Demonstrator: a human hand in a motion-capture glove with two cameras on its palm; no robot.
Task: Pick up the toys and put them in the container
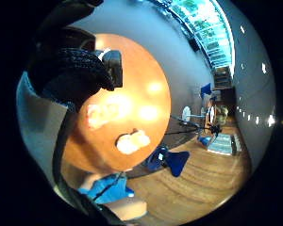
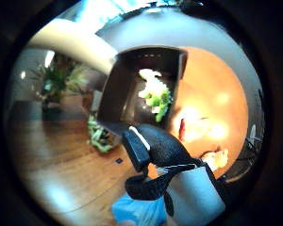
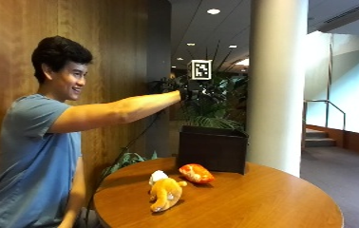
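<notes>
Nearest toy: yellow plush toy lies on the round wooden table, near edge, left half; we also see it pale on the tabletop in the little finger palm view.
Second toy: orange-red plush toy sits just behind the yellow one, right in front of the container; we cannot tell if the 2 toys touch.
Container: dark box, open top, stands on the far left part of the table, beside the white column.
Inside container: green and white toy lies in it, seen in the thumb palm view; we count 1 toy in, 2 out.
Right hand: gloved right hand held out at arm's length, high above the container, well apart from both toys on the table.
Hand state: we cannot tell if the fingers are spread or curled; no toy shows in it.
Person: seated at the left of the table, blue-grey T-shirt, right arm stretched out level.
Background: potted plants behind the container, wood-panel wall behind the person.
</notes>
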